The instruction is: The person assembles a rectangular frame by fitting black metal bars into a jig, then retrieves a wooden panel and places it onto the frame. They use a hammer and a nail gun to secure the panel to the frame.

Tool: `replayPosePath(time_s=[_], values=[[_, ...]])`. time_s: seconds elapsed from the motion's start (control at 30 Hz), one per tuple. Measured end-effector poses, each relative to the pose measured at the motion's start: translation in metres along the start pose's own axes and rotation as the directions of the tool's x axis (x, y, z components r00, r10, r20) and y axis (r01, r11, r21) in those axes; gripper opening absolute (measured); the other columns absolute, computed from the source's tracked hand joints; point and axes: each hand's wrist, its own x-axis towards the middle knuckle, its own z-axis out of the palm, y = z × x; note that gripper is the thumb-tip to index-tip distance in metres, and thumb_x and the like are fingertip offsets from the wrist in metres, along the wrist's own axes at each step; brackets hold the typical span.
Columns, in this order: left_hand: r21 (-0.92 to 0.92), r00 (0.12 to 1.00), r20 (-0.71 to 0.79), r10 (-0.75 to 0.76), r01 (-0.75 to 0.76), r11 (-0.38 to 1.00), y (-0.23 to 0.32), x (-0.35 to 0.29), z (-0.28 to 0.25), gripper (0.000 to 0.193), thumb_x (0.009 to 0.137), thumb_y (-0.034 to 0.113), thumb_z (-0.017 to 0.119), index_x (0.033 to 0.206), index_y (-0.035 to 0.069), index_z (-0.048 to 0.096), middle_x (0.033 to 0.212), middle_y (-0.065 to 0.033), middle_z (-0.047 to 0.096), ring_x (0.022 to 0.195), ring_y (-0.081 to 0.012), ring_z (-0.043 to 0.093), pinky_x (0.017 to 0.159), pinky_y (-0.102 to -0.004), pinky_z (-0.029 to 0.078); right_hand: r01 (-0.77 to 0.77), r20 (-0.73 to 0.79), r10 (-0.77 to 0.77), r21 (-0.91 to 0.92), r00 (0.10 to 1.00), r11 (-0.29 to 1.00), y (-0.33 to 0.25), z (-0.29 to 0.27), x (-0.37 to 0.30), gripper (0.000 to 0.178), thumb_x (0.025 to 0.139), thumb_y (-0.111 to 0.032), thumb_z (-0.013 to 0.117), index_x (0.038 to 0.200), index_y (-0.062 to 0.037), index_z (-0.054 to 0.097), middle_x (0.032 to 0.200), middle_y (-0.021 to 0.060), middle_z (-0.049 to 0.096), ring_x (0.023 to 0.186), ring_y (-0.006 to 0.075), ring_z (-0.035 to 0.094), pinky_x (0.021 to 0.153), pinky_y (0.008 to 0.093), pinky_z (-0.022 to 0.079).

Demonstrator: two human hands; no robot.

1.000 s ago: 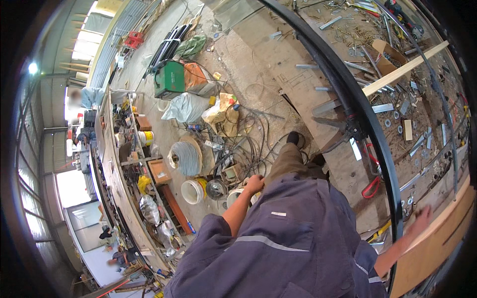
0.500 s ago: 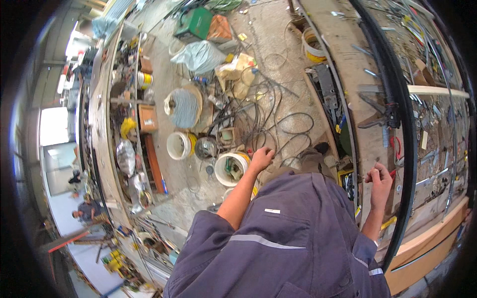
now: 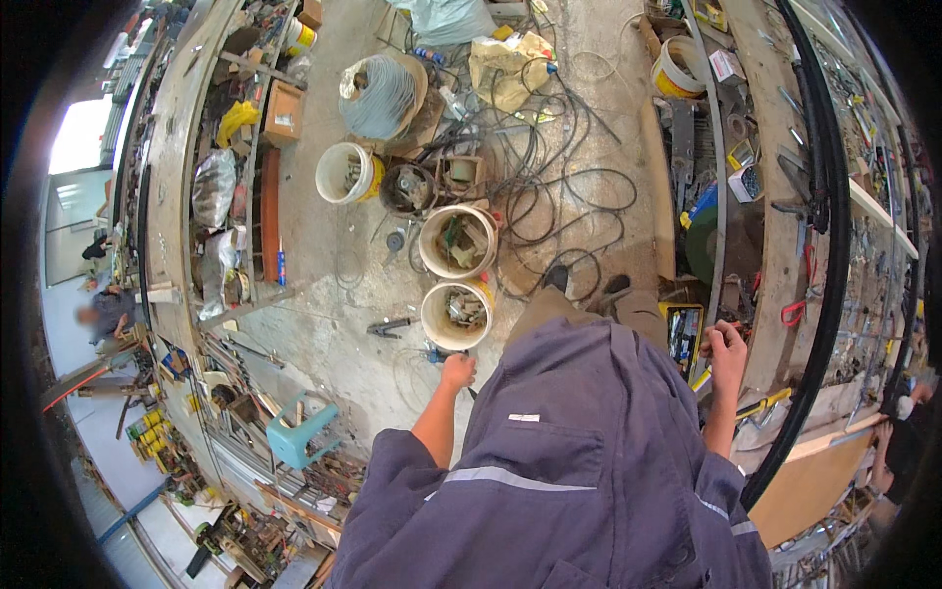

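Note:
My left hand (image 3: 458, 371) hangs in front of my left side, fingers curled closed, with nothing showing in it. Just beyond it stands a white bucket (image 3: 428, 332) of small scrap pieces. Behind that is another white bucket (image 3: 426, 257) containing something green and pale pieces. My right hand (image 3: 725, 346) is raised beside the right-hand bench, its fingers bent inward and nothing visible in them. Nearest to it are a yellow-edged case of small items (image 3: 684, 334) and a red-handled tool (image 3: 793, 313). Neither hand appears to touch these things.
Black cables (image 3: 579, 187) loop across the floor ahead, near my shoes (image 3: 556, 277). A wire spool (image 3: 383, 96) and a third bucket (image 3: 343, 175) stand farther off. Cluttered shelving (image 3: 182, 211) lines the left; a teal stool (image 3: 294, 432) is lower left. A long black bar (image 3: 834, 196) runs along the right-hand bench.
The view has shifted, with the buckets and cables now farther to the front of me. My left hand has lowered toward my side; the right stays by the bench.

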Motion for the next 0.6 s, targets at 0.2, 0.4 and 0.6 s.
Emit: replayPosePath(time_s=[0.2,0.4,0.6], values=[[0.209,0.942,-0.032,0.335,-0.321,0.924,-0.03,-0.016,0.025,0.037,0.09,0.03,0.061,0.099,-0.005,0.071,0.087,-0.0217,0.072,0.071,-0.0332,0.069,0.067,-0.0407,0.055,0.056,0.032,-0.054,-0.054,0.998,0.997,0.002,0.015,-0.032,0.027,0.094,-0.015,0.06,0.113,0.0046,0.065,0.09,0.005,0.067,0.067,0.0092,0.061,0.06,0.0241,0.051],[0.299,0.919,-0.046,0.391,-0.361,0.883,-0.071,-0.017,0.034,0.04,0.09,0.035,0.061,0.099,-0.002,0.073,0.091,-0.0226,0.071,0.091,-0.0382,0.069,0.082,-0.0421,0.053,0.058,0.095,-0.06,0.023,0.994,0.998,0.039,0.038,-0.08,0.025,0.093,-0.012,0.061,0.112,0.0035,0.065,0.091,0.0044,0.066,0.069,0.0099,0.061,0.061,0.0253,0.051],[0.356,0.953,0.057,0.297,-0.298,0.886,-0.124,-0.059,0.002,0.038,0.089,0.035,0.062,0.103,0.001,0.073,0.095,-0.0227,0.072,0.095,-0.0359,0.07,0.083,-0.0409,0.054,-0.018,0.116,0.006,0.1,0.993,0.995,0.126,0.05,-0.165,0.023,0.092,-0.012,0.061,0.109,0.0033,0.066,0.087,0.0034,0.066,0.067,0.0096,0.06,0.059,0.0254,0.051]])
